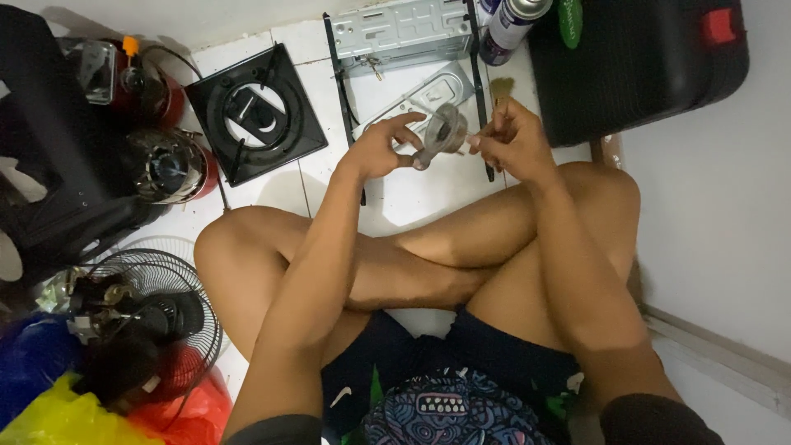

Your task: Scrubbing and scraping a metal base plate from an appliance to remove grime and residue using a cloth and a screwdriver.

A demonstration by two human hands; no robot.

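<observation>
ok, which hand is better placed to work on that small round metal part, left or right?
Probably right. The left hand already grips the round metal part by its rim, steadying it. The right hand pinches at the part's edge with its fingertips, so it looks freer for fine work.

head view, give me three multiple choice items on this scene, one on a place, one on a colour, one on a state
1. Where does the black square stove grate lie?
A. on the white tiled floor
B. on the person's lap
C. on the black case

2. What colour is the latch on the black case?
A. green
B. red
C. white

3. How is the small grey metal part held?
A. lying untouched on the floor
B. in the right hand alone
C. between both hands

Answers: 1 A, it rests flat on the tiles; 2 B, the latch shows red; 3 C, the left hand and right hand both grip it.
</observation>
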